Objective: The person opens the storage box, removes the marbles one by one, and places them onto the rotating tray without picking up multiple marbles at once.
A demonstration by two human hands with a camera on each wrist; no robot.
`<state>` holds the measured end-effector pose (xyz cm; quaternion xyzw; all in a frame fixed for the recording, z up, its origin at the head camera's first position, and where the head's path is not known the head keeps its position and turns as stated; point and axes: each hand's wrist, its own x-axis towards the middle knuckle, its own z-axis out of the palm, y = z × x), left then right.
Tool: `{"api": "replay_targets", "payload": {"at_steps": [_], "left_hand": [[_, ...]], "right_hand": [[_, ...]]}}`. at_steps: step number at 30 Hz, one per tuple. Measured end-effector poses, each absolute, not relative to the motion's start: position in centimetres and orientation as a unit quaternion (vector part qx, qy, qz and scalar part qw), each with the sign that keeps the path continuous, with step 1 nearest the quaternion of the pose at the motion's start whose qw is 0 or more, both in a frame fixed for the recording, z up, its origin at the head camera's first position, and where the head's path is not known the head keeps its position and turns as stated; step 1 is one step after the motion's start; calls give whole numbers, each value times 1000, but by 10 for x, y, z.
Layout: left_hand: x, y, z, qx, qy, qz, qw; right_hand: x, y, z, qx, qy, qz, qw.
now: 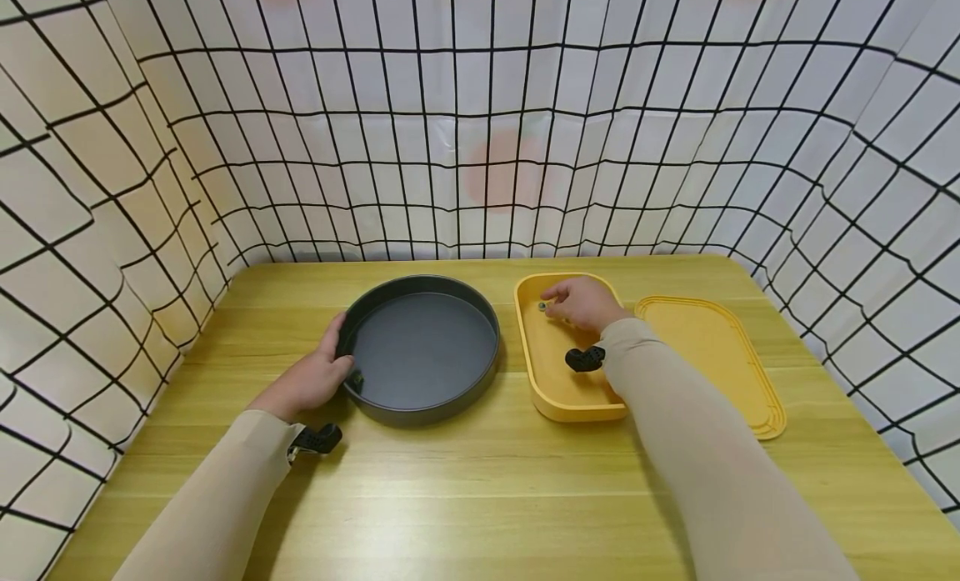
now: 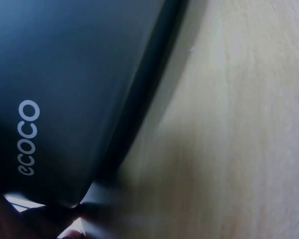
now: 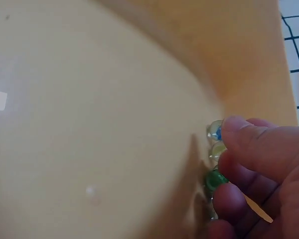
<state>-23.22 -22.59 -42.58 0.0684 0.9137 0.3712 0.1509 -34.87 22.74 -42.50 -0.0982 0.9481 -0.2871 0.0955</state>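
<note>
On the left side of the table is a round dark grey pan (image 1: 420,348). My left hand (image 1: 311,381) grips its left rim, thumb over the edge and fingers along the outside. The left wrist view shows the word "ecoco" on the pan's dark surface (image 2: 70,59). A small dark greenish thing (image 1: 357,382) lies inside the pan by that rim; its kind is unclear. Inside a yellow box (image 1: 534,373), my right hand (image 1: 587,304) reaches to the far left, fingers loosely bent. Its thumb and fingertips touch several glass marbles (image 3: 216,180) standing in a row, partly hidden by the fingers.
A flat yellow lid (image 1: 712,356) lies right of the box, beneath my right forearm. The wooden table (image 1: 480,481) carries everything. White grid-patterned cloth (image 1: 450,147) hangs behind and at both sides. A black wrist camera (image 1: 583,359) hangs over the box.
</note>
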Motion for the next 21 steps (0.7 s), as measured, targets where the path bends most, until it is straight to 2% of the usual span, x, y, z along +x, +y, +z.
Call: {"api": "replay_targets", "payload": {"at_steps": [21], "left_hand": [[-232,-226,-426,65,910,379,155]], "right_hand": [[-347,216,-429,-113,960,-247,70]]}}
